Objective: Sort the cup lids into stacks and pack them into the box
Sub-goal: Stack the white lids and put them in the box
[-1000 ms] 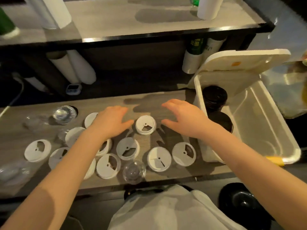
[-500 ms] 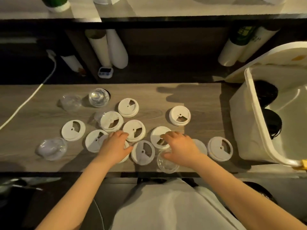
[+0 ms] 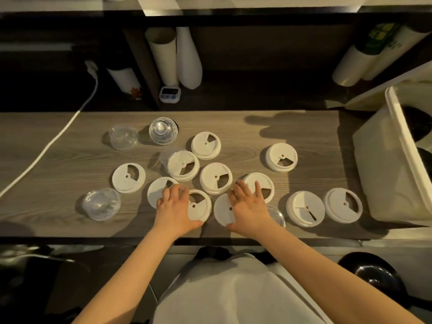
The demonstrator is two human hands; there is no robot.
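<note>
Both hands were down on the table [image 3: 70, 164], among loose white lids [image 3: 215, 178] near its front edge. The left hand [image 3: 174, 208] lay palm-down with the fingers slightly bent and close together and the thumb out to the side. It covered the gap between two flat lids, the left lid [image 3: 157, 191] and the notched lid [image 3: 201, 208], touching both. I couldn't tell if it pinched either. The right hand [image 3: 249, 206] was flat, fingers spread, resting across the front lid [image 3: 223, 210] and the lid behind it [image 3: 261, 183]. A clear lid [image 3: 278, 216] poked out from under its wrist side.

None of the white lids were stacked; they lay singly, some with rims touching. Two more lids [image 3: 306, 208] sat side by side to the right, near the box [image 3: 383, 171]. One raised lid [image 3: 281, 157] sat apart toward the back right.

Clear dome lids [image 3: 163, 130] lay at the back left, with another clear dome [image 3: 101, 204] at the front left.

The box stood open at the table's right end, with dark round items [image 3: 418, 123] inside; no white lids were visible in it.

Behind the table were sleeves of paper cups [image 3: 163, 59], a small timer [image 3: 170, 94] and a white cable [image 3: 53, 141].
</note>
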